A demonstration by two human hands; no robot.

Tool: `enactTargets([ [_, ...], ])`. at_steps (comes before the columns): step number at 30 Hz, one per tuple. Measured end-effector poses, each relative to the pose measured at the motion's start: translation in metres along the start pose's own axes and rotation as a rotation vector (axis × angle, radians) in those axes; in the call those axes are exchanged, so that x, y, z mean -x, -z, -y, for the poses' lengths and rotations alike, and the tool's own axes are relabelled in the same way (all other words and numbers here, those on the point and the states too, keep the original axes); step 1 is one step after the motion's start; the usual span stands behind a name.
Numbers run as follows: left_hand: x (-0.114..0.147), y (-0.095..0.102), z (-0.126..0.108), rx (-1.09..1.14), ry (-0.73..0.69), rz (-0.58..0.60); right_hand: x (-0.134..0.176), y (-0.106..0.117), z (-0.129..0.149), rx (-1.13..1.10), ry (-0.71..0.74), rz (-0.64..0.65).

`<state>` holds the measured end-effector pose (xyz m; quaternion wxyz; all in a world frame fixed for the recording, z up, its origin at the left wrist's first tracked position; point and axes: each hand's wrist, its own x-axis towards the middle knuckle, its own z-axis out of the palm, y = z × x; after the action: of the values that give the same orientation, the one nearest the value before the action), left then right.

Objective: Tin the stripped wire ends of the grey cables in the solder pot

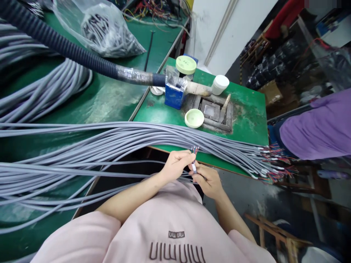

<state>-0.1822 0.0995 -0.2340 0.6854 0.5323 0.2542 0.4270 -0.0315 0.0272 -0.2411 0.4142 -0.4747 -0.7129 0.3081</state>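
Note:
Close to my body, both hands hold the end of one grey cable (195, 171). My left hand (179, 162) pinches the thin coloured wires (195, 149) that fan out of it, their tips pointing away from me. Just below, my right hand (208, 179) closes around the grey jacket near a white band (193, 166). Beyond my hands lies a thick bundle of grey cables (175, 132), running from the left to the right. Its stripped ends (276, 159) show red, blue and other wires past the table's right end.
A solder pot (211, 109) is set in the green table (249, 117), with a stick leaning on it. Around it are a pale green dish (194, 118), a white tub (220, 84) and a blue box (174, 96) under a black hose (90, 65). A purple-sleeved person (318, 124) is at right.

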Motion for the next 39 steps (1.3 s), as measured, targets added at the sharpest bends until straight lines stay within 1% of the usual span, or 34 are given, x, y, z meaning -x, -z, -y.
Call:
enactTargets([
  [4,0.001,-0.001,0.005,0.057,0.063,-0.005,0.000,0.002,-0.005,0.032,-0.029,-0.031],
  [7,0.000,-0.004,0.004,0.094,0.104,-0.033,0.001,0.003,-0.004,0.040,-0.058,-0.053],
  [9,-0.001,-0.006,0.002,0.125,0.113,-0.080,0.001,0.003,-0.004,0.046,-0.079,-0.060],
  [13,-0.003,-0.006,0.002,0.165,0.083,-0.195,0.001,0.002,-0.004,0.054,-0.112,-0.061],
  [17,-0.003,-0.003,0.007,0.148,0.103,-0.243,0.001,-0.001,-0.006,0.038,-0.111,-0.064],
  [20,-0.004,-0.003,0.009,0.176,0.114,-0.256,0.001,-0.002,-0.006,0.019,-0.121,-0.063],
  [23,-0.005,-0.005,0.009,0.214,0.126,-0.273,0.003,-0.004,-0.007,-0.025,-0.171,-0.081],
  [25,-0.006,-0.006,0.007,0.216,0.138,-0.273,0.003,-0.005,-0.007,-0.116,-0.225,-0.116],
  [27,-0.006,-0.008,0.006,0.197,0.148,-0.258,0.000,-0.006,-0.007,-0.252,-0.273,-0.153],
  [30,-0.007,-0.011,0.003,0.164,0.157,-0.239,-0.008,-0.007,-0.004,-0.406,-0.310,-0.210],
  [34,-0.006,-0.013,0.000,0.192,0.176,-0.202,-0.023,-0.007,0.002,-0.437,-0.318,-0.292],
  [37,-0.007,-0.013,-0.002,0.224,0.192,-0.196,-0.029,-0.008,0.003,-0.409,-0.322,-0.304],
  [39,-0.007,-0.012,-0.002,0.228,0.190,-0.205,-0.031,-0.010,0.001,-0.431,-0.334,-0.312],
])
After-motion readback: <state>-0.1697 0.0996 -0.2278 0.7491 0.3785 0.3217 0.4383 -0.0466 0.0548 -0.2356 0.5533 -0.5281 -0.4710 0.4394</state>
